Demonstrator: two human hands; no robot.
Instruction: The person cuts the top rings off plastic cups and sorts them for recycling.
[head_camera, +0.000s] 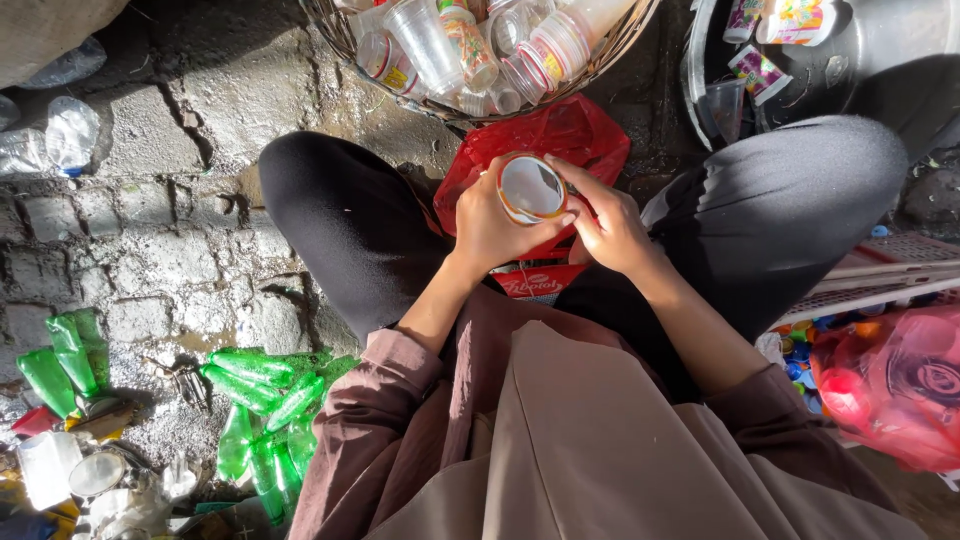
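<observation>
My left hand grips a plastic cup with an orange-rimmed foil lid, held over my lap. My right hand holds the same cup from the right, fingers curled along its rim. Under the cup lies a red plastic bag between my knees. A woven basket full of clear plastic cups and small bottles stands just ahead of the hands.
A metal basin with a few cups sits at the upper right. Crushed green bottles lie on the stone floor at the lower left. A red bag and a white crate are on the right. Clear bottles rest far left.
</observation>
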